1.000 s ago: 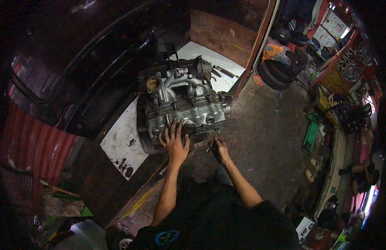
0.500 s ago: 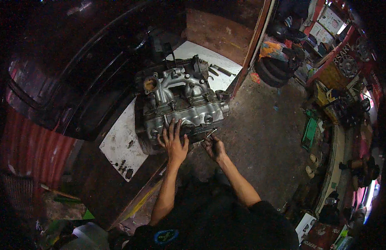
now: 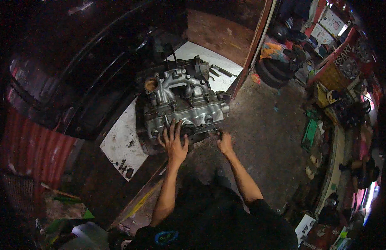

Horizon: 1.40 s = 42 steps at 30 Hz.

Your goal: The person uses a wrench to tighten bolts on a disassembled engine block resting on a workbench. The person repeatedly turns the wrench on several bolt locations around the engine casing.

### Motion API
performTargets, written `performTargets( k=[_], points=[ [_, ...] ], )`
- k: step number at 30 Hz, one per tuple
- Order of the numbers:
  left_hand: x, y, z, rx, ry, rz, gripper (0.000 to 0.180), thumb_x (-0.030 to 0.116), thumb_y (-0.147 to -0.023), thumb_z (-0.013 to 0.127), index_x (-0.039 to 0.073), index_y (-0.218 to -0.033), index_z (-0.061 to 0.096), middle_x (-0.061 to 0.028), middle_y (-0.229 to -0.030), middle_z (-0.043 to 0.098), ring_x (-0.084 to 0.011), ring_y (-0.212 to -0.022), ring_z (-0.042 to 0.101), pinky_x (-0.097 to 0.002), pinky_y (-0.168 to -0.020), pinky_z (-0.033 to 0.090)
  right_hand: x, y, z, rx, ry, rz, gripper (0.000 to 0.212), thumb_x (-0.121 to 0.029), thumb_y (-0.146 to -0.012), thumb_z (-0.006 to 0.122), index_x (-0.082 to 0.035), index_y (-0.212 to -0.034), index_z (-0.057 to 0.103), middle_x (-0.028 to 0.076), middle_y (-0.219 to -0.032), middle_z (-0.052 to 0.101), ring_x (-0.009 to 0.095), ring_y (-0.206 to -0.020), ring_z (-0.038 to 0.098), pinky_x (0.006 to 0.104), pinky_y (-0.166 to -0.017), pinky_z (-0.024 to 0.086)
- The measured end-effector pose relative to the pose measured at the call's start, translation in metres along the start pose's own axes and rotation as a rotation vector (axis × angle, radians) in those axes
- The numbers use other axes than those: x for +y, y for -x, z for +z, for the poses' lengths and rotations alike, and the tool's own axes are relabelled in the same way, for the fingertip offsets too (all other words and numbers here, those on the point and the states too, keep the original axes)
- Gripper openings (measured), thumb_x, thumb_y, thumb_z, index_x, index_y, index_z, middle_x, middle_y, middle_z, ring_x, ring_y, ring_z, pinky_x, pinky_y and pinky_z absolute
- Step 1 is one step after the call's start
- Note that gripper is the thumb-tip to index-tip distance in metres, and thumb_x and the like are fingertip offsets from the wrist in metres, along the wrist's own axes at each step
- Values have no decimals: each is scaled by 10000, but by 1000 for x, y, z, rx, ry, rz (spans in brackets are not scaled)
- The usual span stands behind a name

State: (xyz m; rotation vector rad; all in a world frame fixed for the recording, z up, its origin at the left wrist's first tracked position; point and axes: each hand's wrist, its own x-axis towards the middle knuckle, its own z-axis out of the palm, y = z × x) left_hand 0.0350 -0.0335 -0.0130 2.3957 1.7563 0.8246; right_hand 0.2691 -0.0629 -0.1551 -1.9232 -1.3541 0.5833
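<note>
A silver-grey engine (image 3: 189, 112), with a cast cover and a curved intake manifold (image 3: 176, 85) on top, stands on a white board (image 3: 122, 146). My left hand (image 3: 175, 143) lies on its near edge with the fingers spread over the cover, holding nothing. At the engine's near right corner my right hand (image 3: 225, 143) is closed, with fingertips next to the lower edge. It grips a slim metal tool, apparently a wrench; the fingers hide most of it. A round opening (image 3: 151, 85) faces up at the manifold's left end.
Several hand tools (image 3: 221, 71) lie on the white board behind the engine. Small dark bolts (image 3: 123, 164) are scattered at its near left corner. A dark car body (image 3: 88, 62) rises at the left. Stacked tyres (image 3: 271, 73) and a green object (image 3: 310, 134) are on the right.
My right hand has shifted right and turned, and the silver tool that showed beyond its fingers is now mostly hidden. The left hand stays in place on the engine.
</note>
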Motion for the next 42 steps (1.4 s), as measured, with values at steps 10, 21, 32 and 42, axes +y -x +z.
performTargets(
  k=[10,21,32,42],
  points=[
    [3,0,5,23,25,10,619,239,-864,592,216,-1451,396,-9,-1541,317,-364,-1362,295,-593,-1121,80,-21,6,-76,131,84,-27,277,-131,-900,610,9,-1137,579,181,-1084,601,366,-1014,560,404,-926,460],
    [6,0,2,13,44,-13,628,236,-872,572,243,-1467,372,-3,-1548,300,-351,-1378,269,-609,-1114,62,54,20,87,-26,-1055,406,257,-314,-982,517,-101,-1123,550,49,-944,566,200,-836,589,361,-691,491],
    [2,0,6,33,50,4,607,250,-873,565,219,-1455,399,-6,-1549,303,-358,-1370,283,-607,-1113,65,-57,25,23,-164,-1580,713,232,-283,-1008,430,-120,-1116,556,35,-884,547,197,-770,520,386,-772,443],
    [0,-1,3,-9,33,19,639,280,-878,561,233,-1481,357,-8,-1569,261,-364,-1406,231,-639,-1102,78,-70,9,42,-97,-1499,781,197,-277,-1029,383,-153,-985,529,43,-911,553,210,-815,540,493,-865,430]
  ],
)
